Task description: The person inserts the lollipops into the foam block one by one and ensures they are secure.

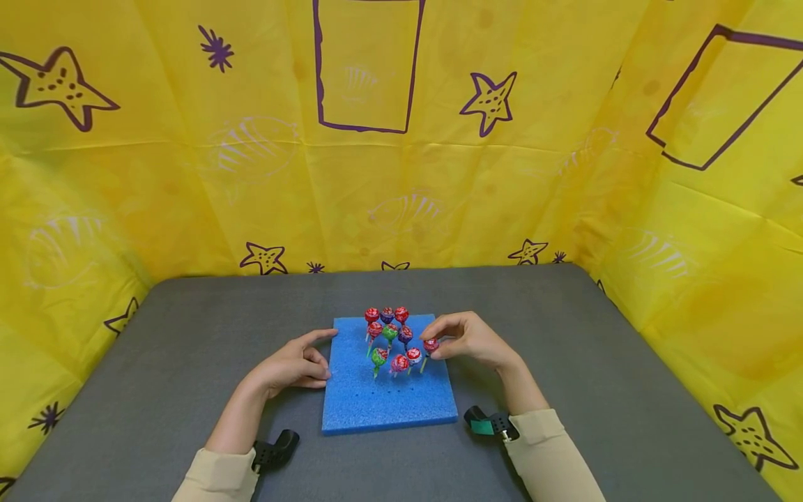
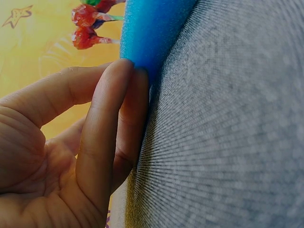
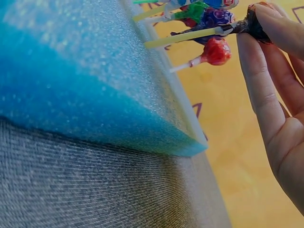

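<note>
A blue foam board [image 1: 389, 411] bears several upright lollipops, their sticks stuck into it. On its right side, my right hand [image 1: 470, 339] pinches the wrapped head of a dark-and-red lollipop [image 1: 430, 346] between thumb and fingers. In the right wrist view, that lollipop's yellow stick [image 3: 185, 37] meets the foam; how deep it goes is hidden. My left hand [image 1: 291, 364] touches the board's left edge, the index finger stretched toward the far corner and the thumb lower down. Close up, the left fingertips [image 2: 121, 71] press against the foam's side.
Red, green and purple lollipops stand in rows, such as a green one [image 1: 379, 357] and a pink one [image 1: 399, 364]. Small holes [image 1: 389, 391] mark the foam nearer me. The grey table [image 1: 207, 335] ends at a yellow patterned cloth [image 1: 351, 195] behind and beside it.
</note>
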The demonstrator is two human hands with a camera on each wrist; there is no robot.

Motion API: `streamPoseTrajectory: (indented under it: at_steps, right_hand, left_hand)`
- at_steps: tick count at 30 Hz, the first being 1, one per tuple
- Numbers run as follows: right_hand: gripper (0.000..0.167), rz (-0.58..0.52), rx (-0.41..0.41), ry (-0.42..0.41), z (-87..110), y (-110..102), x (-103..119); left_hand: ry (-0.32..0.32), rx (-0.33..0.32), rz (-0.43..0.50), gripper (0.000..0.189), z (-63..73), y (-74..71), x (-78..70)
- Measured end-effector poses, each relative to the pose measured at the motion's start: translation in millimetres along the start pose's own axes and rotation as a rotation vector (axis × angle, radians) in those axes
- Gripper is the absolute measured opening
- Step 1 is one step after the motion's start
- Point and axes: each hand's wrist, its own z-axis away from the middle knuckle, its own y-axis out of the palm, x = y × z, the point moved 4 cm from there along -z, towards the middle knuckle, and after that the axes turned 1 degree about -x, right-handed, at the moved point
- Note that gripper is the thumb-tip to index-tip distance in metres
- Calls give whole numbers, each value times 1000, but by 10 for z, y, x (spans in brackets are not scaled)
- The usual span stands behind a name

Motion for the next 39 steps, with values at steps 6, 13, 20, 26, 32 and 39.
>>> streamPoseTrajectory:
  at_steps: [6, 13, 20, 26, 32, 39]
  right_hand:
    - [24, 1, 9, 14, -10, 19, -1]
    - [24, -3, 30, 22, -11, 36, -25]
    - [25, -5, 46, 31, -7, 52, -51]
    - [26, -14, 52, 44, -8, 56, -49]
    - [26, 2, 50, 64, -18, 65, -59]
    - [26, 4, 51, 72, -25, 63, -70]
  left_hand:
    - [-4, -3, 0, 76, 3, 1, 2]
    - [-9, -11, -4, 76, 5, 2, 4]
    - [-3, -9, -3, 75, 6, 6, 4]
    - [5, -5, -2, 75, 8, 7, 0]
    - [9, -3, 0, 76, 7, 1, 2]
    - [15, 0, 2, 75, 9, -2, -1]
